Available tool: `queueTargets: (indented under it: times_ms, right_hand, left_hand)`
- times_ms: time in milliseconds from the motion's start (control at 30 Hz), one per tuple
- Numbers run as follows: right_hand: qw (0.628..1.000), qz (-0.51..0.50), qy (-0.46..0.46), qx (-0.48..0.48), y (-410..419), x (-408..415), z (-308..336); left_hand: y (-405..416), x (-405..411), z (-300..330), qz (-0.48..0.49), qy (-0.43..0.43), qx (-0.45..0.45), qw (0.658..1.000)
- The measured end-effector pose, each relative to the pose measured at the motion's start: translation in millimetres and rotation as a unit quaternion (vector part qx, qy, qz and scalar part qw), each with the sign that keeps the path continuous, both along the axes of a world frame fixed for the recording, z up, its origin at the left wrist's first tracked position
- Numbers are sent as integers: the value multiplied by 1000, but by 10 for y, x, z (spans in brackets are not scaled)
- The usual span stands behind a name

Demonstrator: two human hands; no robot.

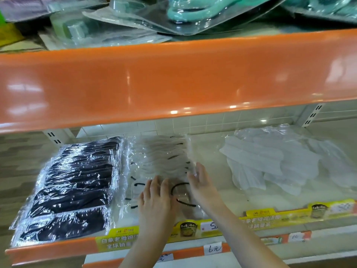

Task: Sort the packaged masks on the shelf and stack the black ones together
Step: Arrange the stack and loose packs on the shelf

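A row of black packaged masks point(73, 182) lies overlapped on the left of the shelf point(228, 194). Beside it in the middle runs a row of pale masks with black ear loops point(164, 157) in clear wrappers. A loose heap of white packaged masks point(274, 163) sits on the right. My left hand point(156, 198) lies flat with straight fingers on the front of the middle row. My right hand point(201, 180) stands edge-on, fingers straight, against that row's right side. Neither hand grips a pack.
An orange upper shelf lip point(173, 78) overhangs the shelf, with clear blister packs point(173, 18) piled above. Yellow price strips point(204, 227) and paper tags run along the front edge. Bare shelf lies between the middle row and the white heap.
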State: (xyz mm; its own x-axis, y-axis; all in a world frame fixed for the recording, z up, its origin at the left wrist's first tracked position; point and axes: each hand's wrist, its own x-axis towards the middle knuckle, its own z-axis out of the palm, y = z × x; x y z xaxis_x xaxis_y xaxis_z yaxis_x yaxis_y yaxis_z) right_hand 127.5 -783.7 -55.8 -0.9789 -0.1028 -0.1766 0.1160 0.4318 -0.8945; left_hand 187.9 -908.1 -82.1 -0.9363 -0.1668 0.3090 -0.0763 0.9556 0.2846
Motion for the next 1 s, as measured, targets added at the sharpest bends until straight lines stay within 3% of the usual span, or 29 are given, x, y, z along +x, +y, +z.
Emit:
queueTargets:
  times_ms: [200,433,633,767,833,900,1000]
  right_hand:
    - [997,-13,67,40,301,-86,-9]
    - [971,8,175,160,941,-215,-46]
    - [966,11,200,163,1517,-322,29]
    - [946,-14,221,235,1900,-430,51]
    - [936,12,192,295,2046,-487,55]
    - [933,54,103,341,2150,-521,32]
    - [937,61,75,335,2237,-537,-87]
  left_hand:
    - [102,-46,-45,5,21,-27,999]
    - [665,-220,169,-95,89,-4,991]
    - [1175,-445,172,-161,122,49,978]
    - [1488,-605,146,-174,106,60,977]
    - [1612,-676,115,-176,77,56,980]
    - [1716,-730,65,-166,52,43,984]
    - [1842,-781,-3,-143,25,30,989]
